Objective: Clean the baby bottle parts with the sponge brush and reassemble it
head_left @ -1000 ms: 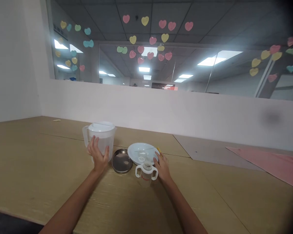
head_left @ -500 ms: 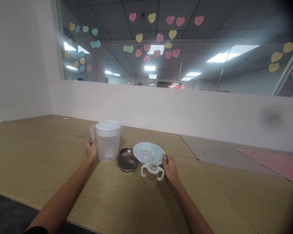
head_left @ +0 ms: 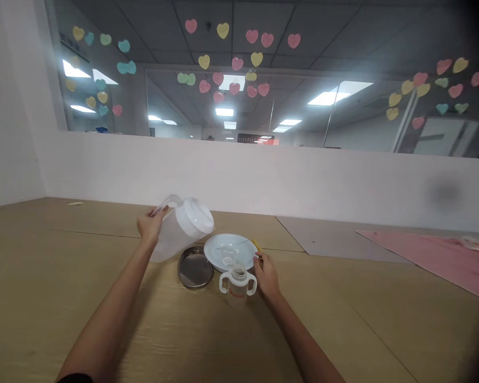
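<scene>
Gripping left hand (head_left: 149,227): closed round jug (head_left: 170,234) handle.
Jug: lower centre-left, tilted rightward.
Pan (head_left: 195,268): beside bowl (head_left: 242,249), lower centre.
Bottle (head_left: 238,291): upright before bowl.
Right hand (head_left: 267,275): half-curled at bowl's right rim; cannot tell if gripping.

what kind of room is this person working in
Probably an office or training room: a large window dotted with heart-shaped notes looks onto rectangular ceiling lights, above a long work table.
</scene>
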The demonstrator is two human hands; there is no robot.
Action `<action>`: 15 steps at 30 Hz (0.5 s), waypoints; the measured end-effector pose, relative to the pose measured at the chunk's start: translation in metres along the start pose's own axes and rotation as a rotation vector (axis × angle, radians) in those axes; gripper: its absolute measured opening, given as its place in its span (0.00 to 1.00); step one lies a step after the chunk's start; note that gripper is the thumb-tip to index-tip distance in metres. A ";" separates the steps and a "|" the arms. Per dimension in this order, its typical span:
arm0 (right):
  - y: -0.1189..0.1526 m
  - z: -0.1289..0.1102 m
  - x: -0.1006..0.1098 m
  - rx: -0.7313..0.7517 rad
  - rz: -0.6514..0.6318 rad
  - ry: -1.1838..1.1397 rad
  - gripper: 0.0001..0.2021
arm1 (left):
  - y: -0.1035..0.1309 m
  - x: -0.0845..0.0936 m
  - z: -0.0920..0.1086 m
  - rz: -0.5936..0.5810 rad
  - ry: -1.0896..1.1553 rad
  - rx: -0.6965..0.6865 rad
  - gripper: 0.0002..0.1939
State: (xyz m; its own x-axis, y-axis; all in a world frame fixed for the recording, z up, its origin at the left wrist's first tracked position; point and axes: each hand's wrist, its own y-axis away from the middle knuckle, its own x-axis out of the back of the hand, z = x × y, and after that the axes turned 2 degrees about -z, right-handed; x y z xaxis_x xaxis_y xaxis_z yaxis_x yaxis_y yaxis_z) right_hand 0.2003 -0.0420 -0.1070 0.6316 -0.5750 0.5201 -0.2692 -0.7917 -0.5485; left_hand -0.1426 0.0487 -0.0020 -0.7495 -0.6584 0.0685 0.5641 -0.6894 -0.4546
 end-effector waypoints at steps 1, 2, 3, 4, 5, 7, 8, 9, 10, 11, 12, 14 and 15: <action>0.000 0.000 0.001 -0.002 0.001 0.007 0.20 | 0.006 -0.003 0.008 -0.010 -0.037 -0.028 0.21; 0.000 0.000 0.002 -0.004 0.002 0.014 0.21 | 0.013 -0.006 0.016 -0.024 -0.071 -0.062 0.20; 0.000 0.001 0.002 -0.007 0.005 0.020 0.21 | 0.019 -0.008 0.022 -0.040 -0.098 -0.098 0.19; 0.000 0.001 0.003 -0.013 0.008 0.026 0.21 | 0.024 -0.010 0.027 -0.058 -0.124 -0.137 0.18; 0.000 0.002 0.004 -0.022 0.009 0.037 0.21 | 0.028 -0.011 0.031 -0.071 -0.148 -0.174 0.17; 0.000 0.003 0.006 -0.039 0.003 0.070 0.21 | 0.033 -0.012 0.036 -0.078 -0.188 -0.231 0.16; 0.000 0.003 0.007 -0.050 -0.009 0.095 0.21 | 0.034 -0.012 0.036 -0.073 -0.205 -0.247 0.16; 0.000 0.003 0.008 -0.065 -0.022 0.128 0.21 | 0.034 -0.012 0.036 -0.066 -0.217 -0.252 0.16; 0.000 0.002 0.009 -0.087 -0.039 0.171 0.21 | 0.034 -0.012 0.035 -0.058 -0.224 -0.249 0.16; 0.000 0.002 0.009 -0.113 -0.056 0.221 0.20 | 0.033 -0.012 0.033 -0.052 -0.226 -0.243 0.16; 0.000 0.001 0.009 -0.138 -0.072 0.269 0.20 | 0.032 -0.012 0.032 -0.050 -0.226 -0.235 0.17; 0.001 0.000 0.010 -0.175 -0.096 0.341 0.19 | 0.030 -0.013 0.030 -0.049 -0.220 -0.219 0.18; 0.001 0.000 0.010 -0.184 -0.105 0.361 0.19 | 0.029 -0.013 0.029 -0.052 -0.218 -0.216 0.18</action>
State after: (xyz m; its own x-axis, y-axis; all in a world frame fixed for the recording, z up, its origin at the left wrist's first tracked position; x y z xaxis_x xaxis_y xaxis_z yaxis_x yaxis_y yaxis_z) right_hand 0.2063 -0.0487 -0.1022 0.3763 -0.4988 0.7808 -0.3630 -0.8547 -0.3711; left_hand -0.1061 0.0281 0.0097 -0.6701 -0.6895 0.2749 0.4231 -0.6591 -0.6218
